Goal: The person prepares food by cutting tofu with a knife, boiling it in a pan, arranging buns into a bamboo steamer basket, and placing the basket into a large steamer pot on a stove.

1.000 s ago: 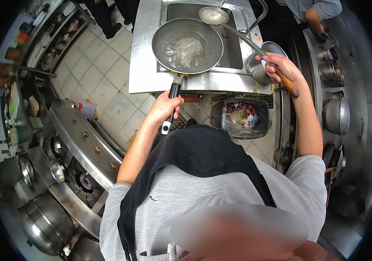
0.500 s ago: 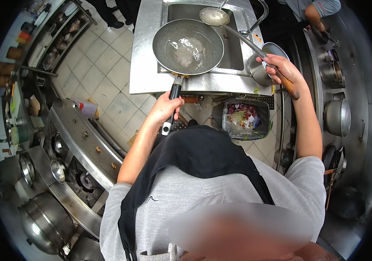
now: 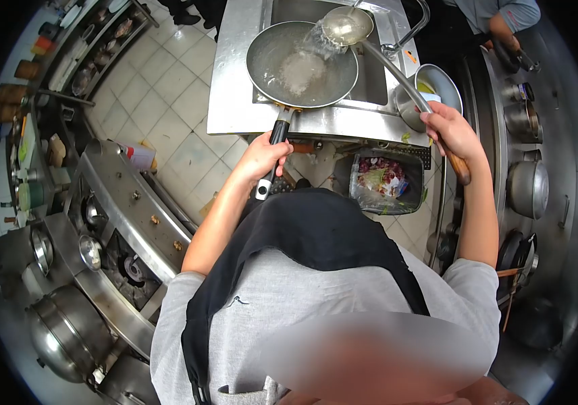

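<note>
My left hand (image 3: 262,158) is wrapped round the black handle of a frying pan (image 3: 270,77). The pan is over the front left part of the steel sink (image 3: 371,79), with a pale greyish patch in its middle. In my right hand (image 3: 454,132) is the wooden end of a long-handled ladle (image 3: 348,27). Its round bowl hangs above the pan's far right rim. Clear water (image 3: 323,42) spills from the ladle's left side into the pan. Behind the ladle curves a metal faucet (image 3: 407,42).
A steel pot (image 3: 452,91) stands at the sink counter's right. Below the counter is a lined bin (image 3: 348,181) holding food scraps. A stove (image 3: 129,266) lies to my left. At upper right another person's arm (image 3: 503,30) reaches toward a pan.
The ladle has moved slightly right and turned, and water now pours from it into the pan. Both hands keep their grips. In the view, the pan sits slightly higher and further right.
</note>
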Motion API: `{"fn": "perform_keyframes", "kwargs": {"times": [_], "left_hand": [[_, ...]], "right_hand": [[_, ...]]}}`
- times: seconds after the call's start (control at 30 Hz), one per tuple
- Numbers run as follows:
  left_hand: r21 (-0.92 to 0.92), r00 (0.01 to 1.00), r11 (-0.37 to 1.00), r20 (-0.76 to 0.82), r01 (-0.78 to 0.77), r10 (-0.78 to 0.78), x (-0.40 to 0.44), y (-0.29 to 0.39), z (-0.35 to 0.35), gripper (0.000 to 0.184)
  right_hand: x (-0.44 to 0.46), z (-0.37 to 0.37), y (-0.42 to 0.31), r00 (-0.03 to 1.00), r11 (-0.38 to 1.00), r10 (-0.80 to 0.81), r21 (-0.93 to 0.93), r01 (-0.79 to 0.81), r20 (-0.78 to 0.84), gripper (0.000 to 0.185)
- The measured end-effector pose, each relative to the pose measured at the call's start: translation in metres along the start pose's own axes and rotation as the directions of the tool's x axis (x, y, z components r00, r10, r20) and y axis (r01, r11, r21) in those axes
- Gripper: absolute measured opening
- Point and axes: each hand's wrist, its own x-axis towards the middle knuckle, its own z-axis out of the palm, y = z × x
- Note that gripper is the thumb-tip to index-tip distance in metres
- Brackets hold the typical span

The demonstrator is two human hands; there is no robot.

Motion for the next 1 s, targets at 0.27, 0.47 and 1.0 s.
{"fn": "perform_keyframes", "kwargs": {"times": [0.27, 0.47, 1.0], "left_hand": [[-0.018, 1.000, 1.000, 0.014, -0.003, 0.003, 0.004, -0.006, -0.003, 0.013], [-0.007, 1.000, 1.000, -0.014, 0.004, -0.004, 0.001, -0.002, 0.001, 0.013], [-0.007, 1.000, 1.000, -0.009, 0.003, -0.003, 0.000, 0.000, 0.001, 0.012]], "right_hand": [[0.001, 0.017, 0.004, 0.954, 0.884, -0.269, -0.427, 0.190, -0.133, 0.026], [0.023, 0.007, -0.007, 0.996, 0.949, -0.051, 0.316, 0.024, 0.077, 0.033], [0.037, -0.005, -0.009, 0.993, 0.950, -0.042, 0.314, 0.006, 0.108, 0.033]]}}
